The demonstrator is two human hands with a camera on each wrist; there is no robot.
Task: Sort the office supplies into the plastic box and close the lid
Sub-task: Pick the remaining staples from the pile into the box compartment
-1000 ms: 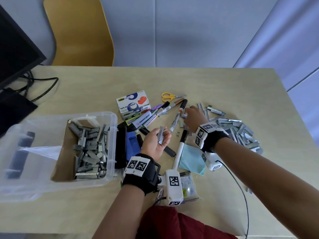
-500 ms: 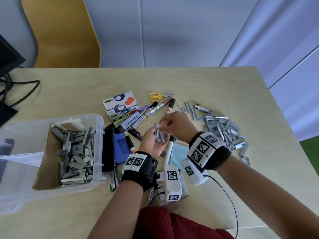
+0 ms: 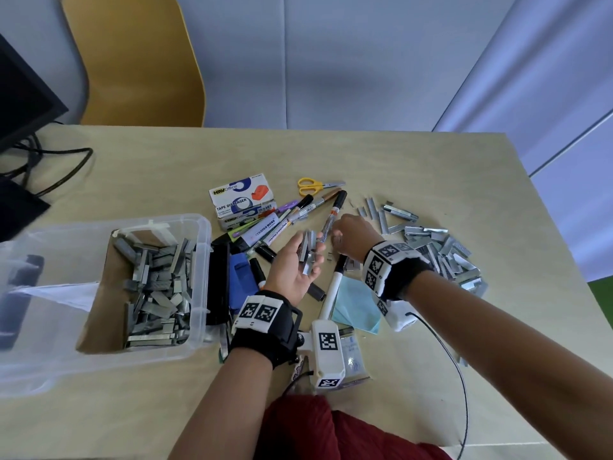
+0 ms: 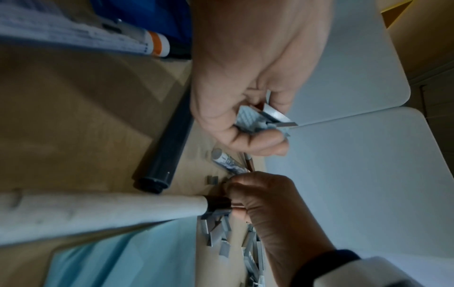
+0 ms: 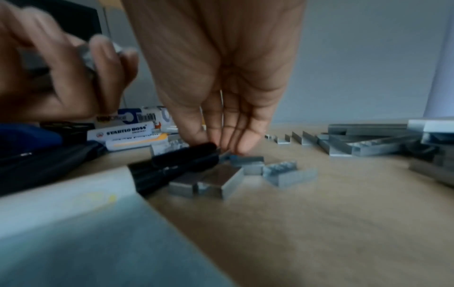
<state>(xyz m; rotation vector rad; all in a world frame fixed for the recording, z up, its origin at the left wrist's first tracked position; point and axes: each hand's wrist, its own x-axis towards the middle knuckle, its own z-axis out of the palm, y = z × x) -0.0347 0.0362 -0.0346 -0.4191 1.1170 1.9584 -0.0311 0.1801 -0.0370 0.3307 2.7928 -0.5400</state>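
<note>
While my left hand point(image 3: 292, 272) lies palm-up gripping a bundle of staple strips point(image 3: 306, 252), my right hand point(image 3: 348, 239) reaches down with fingers straight, tips at the table point(image 3: 431, 167); whether they pinch anything I cannot tell; my right wrist view alone shows loose staple pieces point(image 5: 248, 170) just beneath those fingertips point(image 5: 236, 147) beside a black marker cap point(image 5: 184, 155); my head view shows the plastic box point(image 3: 199, 280) open, left of my left hand, with bare table beyond the right hand.
</note>
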